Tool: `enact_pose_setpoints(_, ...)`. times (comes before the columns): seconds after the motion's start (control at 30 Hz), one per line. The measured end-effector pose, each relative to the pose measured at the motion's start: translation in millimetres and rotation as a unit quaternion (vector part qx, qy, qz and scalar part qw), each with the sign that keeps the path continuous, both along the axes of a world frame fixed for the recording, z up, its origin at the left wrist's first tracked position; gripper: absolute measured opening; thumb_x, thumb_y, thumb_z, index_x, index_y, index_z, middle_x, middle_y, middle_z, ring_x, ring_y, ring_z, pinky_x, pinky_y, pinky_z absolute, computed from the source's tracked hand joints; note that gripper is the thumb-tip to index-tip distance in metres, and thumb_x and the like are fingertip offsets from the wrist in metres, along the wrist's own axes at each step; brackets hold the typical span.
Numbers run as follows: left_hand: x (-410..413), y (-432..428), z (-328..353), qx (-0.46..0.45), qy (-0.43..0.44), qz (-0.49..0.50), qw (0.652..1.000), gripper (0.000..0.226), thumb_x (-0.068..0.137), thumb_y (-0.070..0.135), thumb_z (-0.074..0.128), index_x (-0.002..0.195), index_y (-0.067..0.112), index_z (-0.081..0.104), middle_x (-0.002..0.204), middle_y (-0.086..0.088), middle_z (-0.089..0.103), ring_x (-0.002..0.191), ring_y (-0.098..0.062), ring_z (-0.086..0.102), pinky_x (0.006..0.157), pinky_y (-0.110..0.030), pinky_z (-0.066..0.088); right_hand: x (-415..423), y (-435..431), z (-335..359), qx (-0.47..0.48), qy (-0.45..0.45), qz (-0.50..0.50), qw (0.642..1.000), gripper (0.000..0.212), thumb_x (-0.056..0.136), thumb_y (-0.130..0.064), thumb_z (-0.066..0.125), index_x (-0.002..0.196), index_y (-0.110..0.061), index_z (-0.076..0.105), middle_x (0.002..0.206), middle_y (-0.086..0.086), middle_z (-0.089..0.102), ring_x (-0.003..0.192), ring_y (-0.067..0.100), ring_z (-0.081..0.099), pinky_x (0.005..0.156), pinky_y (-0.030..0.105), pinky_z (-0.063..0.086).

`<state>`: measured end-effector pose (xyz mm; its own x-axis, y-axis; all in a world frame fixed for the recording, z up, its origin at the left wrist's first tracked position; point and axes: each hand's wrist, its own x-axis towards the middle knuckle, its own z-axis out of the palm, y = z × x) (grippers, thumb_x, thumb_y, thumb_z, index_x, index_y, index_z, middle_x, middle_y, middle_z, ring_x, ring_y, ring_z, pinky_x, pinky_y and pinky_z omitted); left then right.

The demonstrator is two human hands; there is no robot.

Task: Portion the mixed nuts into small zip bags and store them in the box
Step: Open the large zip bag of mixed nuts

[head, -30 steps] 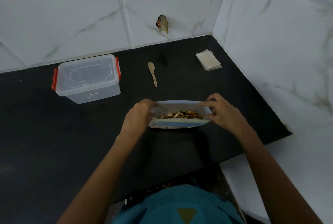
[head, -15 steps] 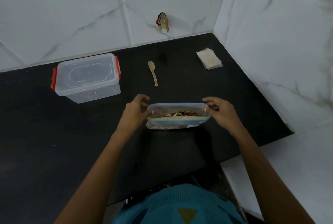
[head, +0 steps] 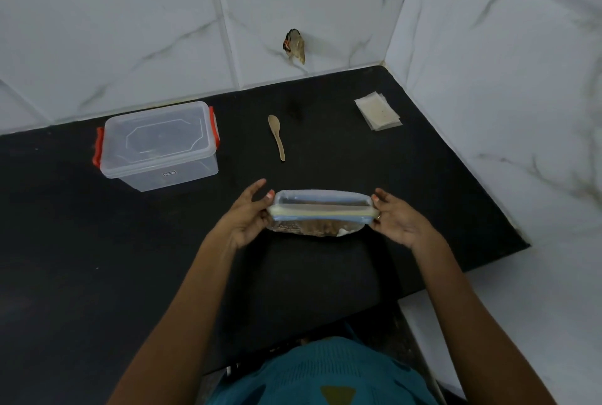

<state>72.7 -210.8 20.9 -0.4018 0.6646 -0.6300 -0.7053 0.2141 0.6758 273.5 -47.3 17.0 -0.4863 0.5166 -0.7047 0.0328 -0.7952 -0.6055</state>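
In the head view, a black counter [head: 81, 241] fills the corner between two white tiled walls [head: 130, 29], one behind and one at the right. The bag of nuts [head: 321, 212] is in the middle, close in front of the person, with its bottom on or just above the counter; I cannot tell which. The left hand [head: 244, 219] pinches its left end and the right hand [head: 395, 223] pinches its right end, both at the zip strip.

Behind the left hand, well apart from it, a clear plastic box [head: 159, 144] stands with its lid on and its red clips at the sides. A wooden spoon [head: 277, 137] lies between the box and the bag. A stack of small bags [head: 378, 109] lies near the far right corner, beside the right wall. A small dark thing [head: 294, 46] sticks out of the back wall.

The counter ends at the right in a slanting edge near the right hand. To the left it reaches wide.
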Motion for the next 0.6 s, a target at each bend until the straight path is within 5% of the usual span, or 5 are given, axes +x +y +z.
enact_pose_setpoints(0.17,7.5,-5.2,-5.2,0.052,-0.105,0.059,0.991,0.05,0.088,-0.005,0.048,0.13,0.02,0.039,0.102,-0.013,0.058,0.087,-0.02,0.057,0.067,-0.03,0.057,3.6,-7.8,-3.2,-0.044,0.073,-0.057,0.995,0.028,0.088,0.003,0.045,0.076,-0.022,0.047,0.091,0.004,0.059,0.09,0.018,0.057,0.077,0.032,0.045)
enact_pose_setpoints(0.27,4.8,-8.6,-1.3,0.003,-0.086,0.019,0.996,0.042,0.087,-0.005,0.049,0.124,0.014,0.045,0.109,-0.014,0.055,0.091,-0.022,0.058,0.065,-0.032,0.058,6.2,-8.4,4.0,-0.025,0.053,-0.03,0.998,0.029,0.084,0.007,0.045,0.082,-0.021,0.05,0.096,0.006,0.057,0.09,0.019,0.056,0.077,0.031,0.046)
enact_pose_setpoints(0.37,4.4,-6.7,3.2,-0.113,0.058,-0.054,0.99,0.034,0.087,0.001,0.054,0.118,0.014,0.047,0.111,-0.011,0.052,0.09,-0.02,0.059,0.065,-0.029,0.051,3.2,-10.2,12.5,0.105,-0.066,0.06,0.99,0.03,0.086,0.006,0.047,0.105,-0.016,0.051,0.1,0.006,0.055,0.091,0.016,0.056,0.078,0.029,0.048)
enact_pose_setpoints(0.47,5.2,-5.5,3.9,-0.203,0.172,-0.116,0.957,0.026,0.089,0.013,0.058,0.114,0.008,0.051,0.097,-0.009,0.057,0.078,-0.015,0.06,0.058,-0.023,0.05,2.8,-10.3,16.9,0.279,-0.28,0.162,0.904,0.037,0.086,-0.01,0.06,0.122,-0.012,0.048,0.11,0.006,0.053,0.099,0.017,0.054,0.085,0.032,0.049)
enact_pose_setpoints(0.6,8.6,-7.7,10.1,-0.211,0.114,-0.128,0.962,0.013,0.09,0.017,0.056,0.093,0.004,0.058,0.085,-0.013,0.062,0.07,-0.015,0.062,0.044,-0.016,0.051,4.4,-15.4,24.4,0.224,-0.307,0.186,0.906,0.031,0.087,-0.026,0.061,0.104,0.0,0.059,0.087,0.011,0.061,0.075,0.015,0.06,0.061,0.023,0.051)
